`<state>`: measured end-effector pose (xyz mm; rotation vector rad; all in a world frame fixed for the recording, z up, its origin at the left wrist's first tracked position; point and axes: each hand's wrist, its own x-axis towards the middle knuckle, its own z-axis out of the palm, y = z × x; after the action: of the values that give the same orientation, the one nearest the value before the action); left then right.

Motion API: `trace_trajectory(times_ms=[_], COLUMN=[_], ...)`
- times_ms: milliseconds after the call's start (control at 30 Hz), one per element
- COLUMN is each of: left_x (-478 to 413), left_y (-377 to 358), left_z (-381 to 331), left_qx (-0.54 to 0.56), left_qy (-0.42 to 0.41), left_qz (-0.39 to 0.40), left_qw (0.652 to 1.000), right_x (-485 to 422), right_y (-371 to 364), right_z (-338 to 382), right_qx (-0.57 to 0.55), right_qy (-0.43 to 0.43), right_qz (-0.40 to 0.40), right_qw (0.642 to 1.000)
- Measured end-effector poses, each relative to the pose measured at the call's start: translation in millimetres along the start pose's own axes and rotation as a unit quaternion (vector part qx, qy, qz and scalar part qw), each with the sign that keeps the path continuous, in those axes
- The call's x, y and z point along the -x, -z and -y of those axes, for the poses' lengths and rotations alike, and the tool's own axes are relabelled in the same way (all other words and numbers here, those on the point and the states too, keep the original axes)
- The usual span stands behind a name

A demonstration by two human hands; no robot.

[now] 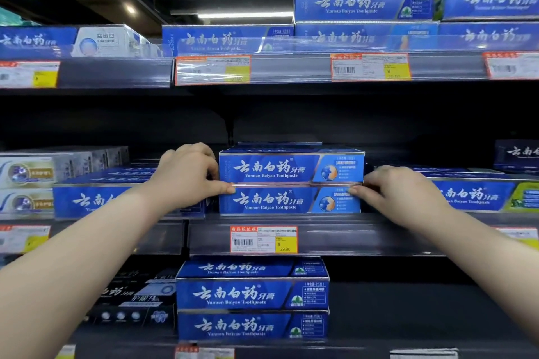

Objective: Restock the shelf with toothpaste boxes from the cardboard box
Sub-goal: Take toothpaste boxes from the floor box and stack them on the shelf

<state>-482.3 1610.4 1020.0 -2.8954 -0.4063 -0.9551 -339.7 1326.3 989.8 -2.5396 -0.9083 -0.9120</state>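
Both forearms reach up from the lower corners of the frame to the middle shelf [320, 220]. At centre frame the left hand [186, 176] grips the left end of the top box [291, 167], fingers curled over its upper back edge and thumb along the seam below. The right hand [399, 192] presses the right end of the two-box stack, thumb at the same seam; how far its fingers wrap behind I cannot tell. The top box sits squarely on the lower box [288, 200], both facing front.

As a judgement, this stack is being squared up and is nearly placed. Dark gaps remain at right of centre on the middle shelf and on the lower right shelf, so more stock looks needed. No cardboard box shows in the frame.

Each blue carton reads "Yunnan Baiyao Toothpaste" under large white Chinese characters. The price tag [264, 239] below the stack has a barcode and a yellow patch reading "¥ 29.90". Other tags along the upper shelf are too blurred to read.
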Motion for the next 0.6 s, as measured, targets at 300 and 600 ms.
trace_trajectory(times_ms=[300,600], left_x=[-8.0,-19.3], left_y=[-6.4,-9.8], left_z=[-3.4,-6.7], left_qx=[0.001,-0.05], left_qy=[0.032,0.06], left_qz=[0.005,0.023], left_qw=[0.999,0.997], right_x=[-4.7,-15.3], right_y=[-1.0,-3.9], right_z=[-0.3,-1.6], right_qx=[-0.025,-0.049], right_qy=[-0.029,-0.052], right_qz=[0.017,0.045], right_qw=[0.999,0.996])
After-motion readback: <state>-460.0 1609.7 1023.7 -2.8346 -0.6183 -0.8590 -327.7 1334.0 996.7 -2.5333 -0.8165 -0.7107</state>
